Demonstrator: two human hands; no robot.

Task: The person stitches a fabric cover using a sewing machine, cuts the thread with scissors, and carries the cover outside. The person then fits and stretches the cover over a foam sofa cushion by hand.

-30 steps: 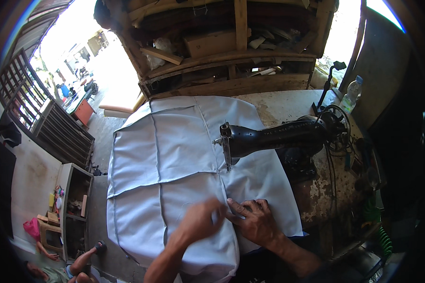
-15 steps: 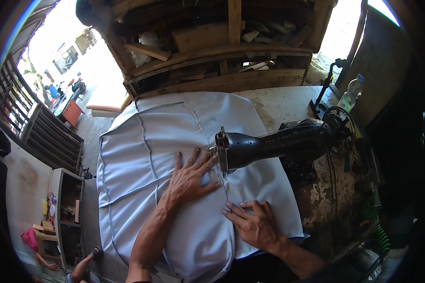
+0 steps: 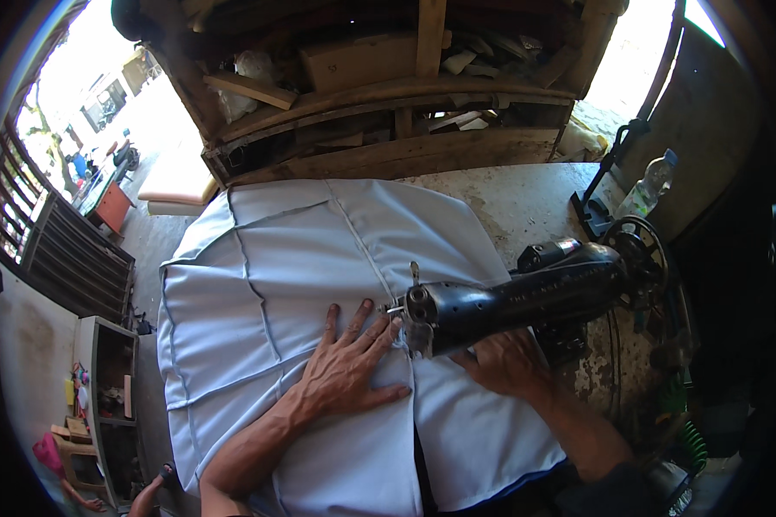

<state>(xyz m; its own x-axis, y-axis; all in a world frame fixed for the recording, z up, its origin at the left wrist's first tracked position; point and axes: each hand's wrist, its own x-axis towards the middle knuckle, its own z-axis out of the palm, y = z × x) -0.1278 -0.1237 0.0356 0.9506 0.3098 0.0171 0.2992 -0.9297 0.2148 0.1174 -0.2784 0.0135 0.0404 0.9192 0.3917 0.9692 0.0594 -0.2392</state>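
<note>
A large piece of white cloth (image 3: 319, 224) with raised seams covers the table beneath a black sewing machine (image 3: 517, 297). My left hand (image 3: 341, 370) lies flat on the cloth with its fingers spread, the fingertips close to the machine's needle end. On the other side of the needle, my right hand (image 3: 504, 362) rests on the cloth beside the machine's arm. Its thumb stretches toward the needle; the machine's arm partly hides the other fingers. One seam runs from the needle toward me, and below it the cloth's edges part over something dark.
A wooden shelf (image 3: 388, 155) with a cardboard box (image 3: 362, 65) stands behind the table. A plastic bottle (image 3: 651, 185) and a black metal stand (image 3: 599, 202) are at the back right. Another person's leg (image 3: 151, 493) shows at the lower left, beside a small cabinet (image 3: 112, 388).
My right hand has moved forward, from the near part of the cloth to beside the machine's arm. My left hand stays spread by the needle. The view has shifted slightly.
</note>
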